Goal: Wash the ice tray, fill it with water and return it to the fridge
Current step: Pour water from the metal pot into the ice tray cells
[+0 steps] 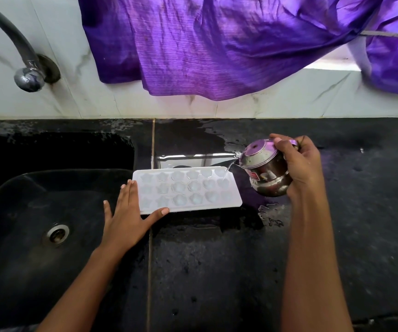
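Right now: filling step; the wash looks done and the fridge leg hasn't begun. Tray [188, 191] lies flat on the counter [217, 271] just right of the sink [25, 188], one short end at the sink's rim. Left hand [126, 219] is flat, fingers straight, pressed on that sink-side end with the thumb along the near edge: steadying, not gripping. Right hand [298, 164] is wrapped round a small steel pot [265, 173] beyond the tray's end away from the sink, tipped toward the tray. A thin stream [229, 167] drops into the far corner cell on that end. Several cells look wet or part full; can't tell levels. The counter is puddled around the pot. Tap [29, 79] sits on the wall above the sink, drain [58, 234] in its floor, and a purple cloth [217, 44] hangs up and right of the sink. Handling guess: the tray is thin white plastic, light when empty, and likely flexes if lifted by one corner. Full, it gets heavier and sloshes, and the shallow cells will spill on any tilt. The rim is wet, so slippery. Best hold: both short ends, fingers under the flat rim, thumbs on top, kept level. A one-handed mid-side grip risks twist and spill.
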A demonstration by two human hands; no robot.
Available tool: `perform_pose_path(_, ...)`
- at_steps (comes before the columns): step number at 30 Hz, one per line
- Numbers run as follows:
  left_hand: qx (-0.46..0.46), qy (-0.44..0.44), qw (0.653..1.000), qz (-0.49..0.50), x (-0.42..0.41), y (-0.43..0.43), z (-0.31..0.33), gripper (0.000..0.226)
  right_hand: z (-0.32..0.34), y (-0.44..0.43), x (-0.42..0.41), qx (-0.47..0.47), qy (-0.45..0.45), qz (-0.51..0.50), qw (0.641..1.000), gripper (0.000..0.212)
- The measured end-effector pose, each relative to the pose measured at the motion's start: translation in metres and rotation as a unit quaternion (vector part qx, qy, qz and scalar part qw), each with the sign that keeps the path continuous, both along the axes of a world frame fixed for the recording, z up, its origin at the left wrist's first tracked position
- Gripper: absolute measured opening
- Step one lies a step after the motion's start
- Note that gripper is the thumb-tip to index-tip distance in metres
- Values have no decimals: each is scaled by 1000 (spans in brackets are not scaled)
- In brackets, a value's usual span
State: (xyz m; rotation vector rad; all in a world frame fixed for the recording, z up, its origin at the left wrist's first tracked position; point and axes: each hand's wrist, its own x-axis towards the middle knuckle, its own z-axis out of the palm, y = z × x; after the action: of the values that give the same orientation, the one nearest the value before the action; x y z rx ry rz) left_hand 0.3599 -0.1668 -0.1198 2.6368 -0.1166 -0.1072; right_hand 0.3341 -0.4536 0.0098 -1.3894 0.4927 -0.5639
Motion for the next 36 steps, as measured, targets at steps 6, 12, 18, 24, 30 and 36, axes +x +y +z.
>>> perform_pose_path(6, -2, -1, 1000, -1, 0, -1, 0, 112, 0, 1, 0, 9, 2, 0, 1000, 25)
perform_pose_path(12, -3, -3, 1000, 0, 0, 0, -1, 111, -1, 1, -1, 17, 3, -5, 1000, 26)
perform_pose_path(18, -2, -6, 1000, -1, 0, 0, -1, 111, -3, 0, -2, 38, 0, -4, 999, 26)
perform_pose_path(24, -2, -4, 1000, 0, 0, 1, -1, 110, -3, 0, -1, 54, 2, -6, 999, 26)
perform_pose_path(30, -3, -4, 1000, -2, -1, 0, -1, 110, -2, 5, -1, 83, 2, 11, 996, 27)
perform_pose_path(36, -4, -1, 1000, -2, -1, 0, -1, 112, -2, 16, 3, 82, 2, 40, 996, 28)
